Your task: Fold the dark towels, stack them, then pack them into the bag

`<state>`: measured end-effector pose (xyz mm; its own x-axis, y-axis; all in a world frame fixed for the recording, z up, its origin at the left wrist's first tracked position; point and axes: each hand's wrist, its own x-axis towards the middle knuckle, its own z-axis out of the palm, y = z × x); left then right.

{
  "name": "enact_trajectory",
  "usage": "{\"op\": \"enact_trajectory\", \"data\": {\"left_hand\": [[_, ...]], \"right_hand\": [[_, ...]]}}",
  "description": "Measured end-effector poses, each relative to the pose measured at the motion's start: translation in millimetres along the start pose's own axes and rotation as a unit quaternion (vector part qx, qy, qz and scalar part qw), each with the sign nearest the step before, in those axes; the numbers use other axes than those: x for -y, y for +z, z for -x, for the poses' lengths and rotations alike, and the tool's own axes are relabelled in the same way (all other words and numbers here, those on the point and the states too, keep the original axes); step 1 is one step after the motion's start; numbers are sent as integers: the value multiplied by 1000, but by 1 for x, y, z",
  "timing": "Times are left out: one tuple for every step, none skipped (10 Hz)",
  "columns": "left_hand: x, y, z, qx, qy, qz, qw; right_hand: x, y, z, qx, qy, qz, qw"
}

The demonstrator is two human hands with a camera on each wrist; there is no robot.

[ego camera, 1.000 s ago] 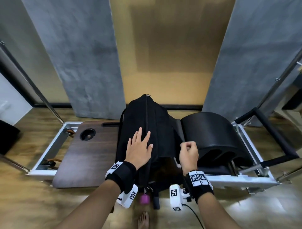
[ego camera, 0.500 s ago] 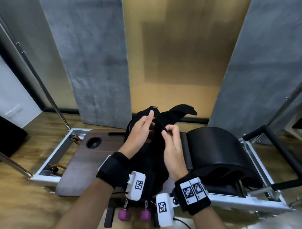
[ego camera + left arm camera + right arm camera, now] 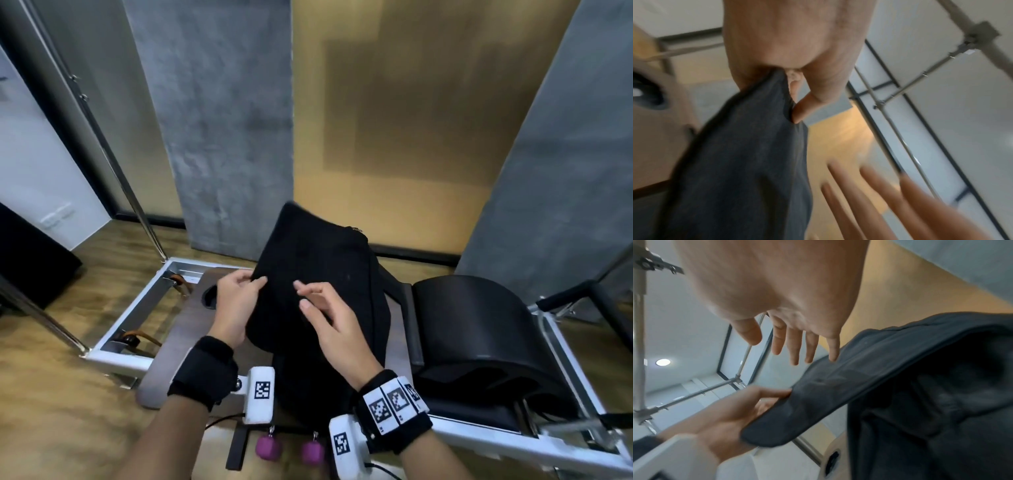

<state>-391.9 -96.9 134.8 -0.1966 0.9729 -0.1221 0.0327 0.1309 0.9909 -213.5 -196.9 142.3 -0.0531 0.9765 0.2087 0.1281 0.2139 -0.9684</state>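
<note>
Head view: one black bag (image 3: 329, 308) stands upright on the dark wooden board (image 3: 178, 339) of a white metal frame (image 3: 137, 356), beside one black curved pad (image 3: 479, 329). One second ago the left hand lay flat on the closed bag and the right hand pinched at its side edge; half a second ago both hands worked at the top. Now the front flap (image 3: 298, 253) is lifted clear and held up, which suggests the bag has been opened for packing. The left hand (image 3: 236, 305) pinches the flap's left edge between thumb and fingers. The right hand (image 3: 332, 322) hovers just in front of the flap with fingers relaxed and spread, holding nothing. No towel can be told apart from the dark fabric here, so the towel count is zero visible; whether any lie inside the bag cannot be determined. Two purple weights (image 3: 269, 448) hang below the board. Left wrist view: the left hand (image 3: 797, 48) has thumb and curled fingers clamped on one dark fabric edge (image 3: 748, 162); four blurred fingers of the right hand (image 3: 879, 194) are extended below. Right wrist view: the right hand (image 3: 777, 296) is spread, five digits counted, the little finger close to or touching the flap rim (image 3: 859, 378); the bag interior (image 3: 941, 394) is dark and its contents cannot be made out.
</note>
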Motion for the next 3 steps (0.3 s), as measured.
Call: {"op": "enact_trajectory", "data": {"left_hand": [[55,-17,-16,-18,-101,-4,995],[91,-10,-17,-16,-145,-46,988],[120,10,-12,8,-166,-139,976]], "right_hand": [[-38,-23,-4,-25,63,238,969],[-57,-34,-1,34,124,374,919],[-57,-45,3,63,118,373,918]]}}
